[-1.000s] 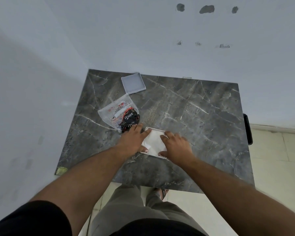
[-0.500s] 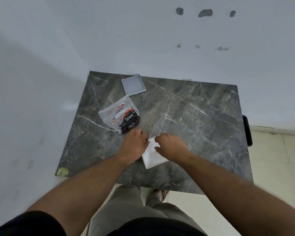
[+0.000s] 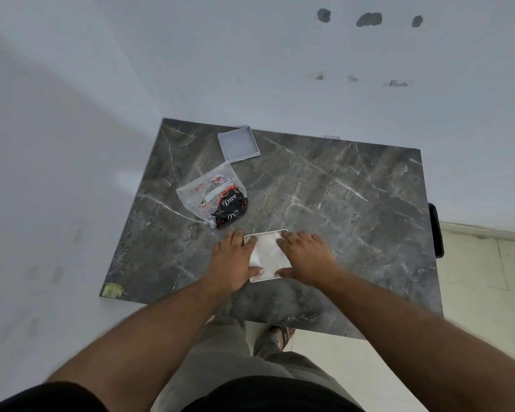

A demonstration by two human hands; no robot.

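Observation:
A small white square box [image 3: 266, 255] lies flat on the dark marble table [image 3: 339, 203] near its front edge. My left hand [image 3: 234, 261] lies on the box's left side, fingers stretched over the far left corner and thumb at the near edge. My right hand [image 3: 306, 257] covers the right side, fingers on the top and thumb along the near edge. A clear plastic bag [image 3: 213, 200] with dark Dove packets lies just beyond my left hand. A shallow grey square lid [image 3: 238, 143] sits at the table's back edge.
The table stands in a corner between two pale walls. A black object [image 3: 436, 230] hangs off the table's right edge. A yellowish sticker [image 3: 111, 290] marks the front left corner. Tiled floor lies to the right, and my legs are below the front edge.
The white box has been turned on the table, from skewed to roughly square with the edge. Both hands shifted from its far end to flat on its left and right sides.

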